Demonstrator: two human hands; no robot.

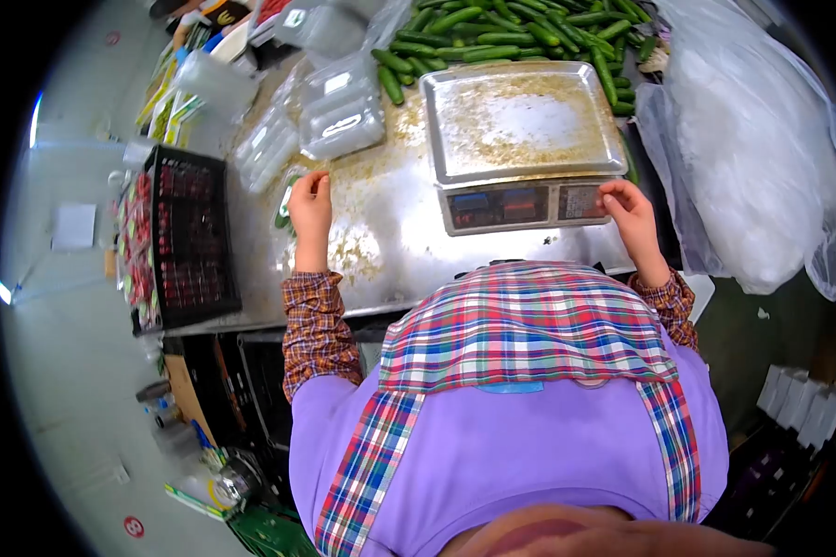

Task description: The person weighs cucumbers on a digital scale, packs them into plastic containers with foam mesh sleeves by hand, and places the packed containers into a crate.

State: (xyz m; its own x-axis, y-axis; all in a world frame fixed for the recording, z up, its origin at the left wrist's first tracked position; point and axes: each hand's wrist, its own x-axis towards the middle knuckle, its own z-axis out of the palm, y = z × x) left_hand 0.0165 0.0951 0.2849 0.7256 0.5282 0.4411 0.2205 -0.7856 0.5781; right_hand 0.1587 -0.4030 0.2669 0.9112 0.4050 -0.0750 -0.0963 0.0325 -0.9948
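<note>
My left hand (310, 215) is above the metal table, its fingers loosely bent and slightly apart. Just beside it is a small clear plastic pack (284, 210) with something green inside, partly hidden by the hand. My right hand (633, 223) is at the right front corner of a weighing scale (494, 206), fingertips at its keypad (578, 201). Its fingers are half curled, with nothing visible between them. The scale's steel pan (529, 121) carries brownish dirt marks and no goods.
Cucumbers (520, 32) are heaped behind the scale. Clear plastic trays (342, 116) lie at the back left. A black crate (190, 232) of red packs stands on the left. A large white plastic bag (743, 158) is on the right. Another person (215, 14) is partly visible at the far left.
</note>
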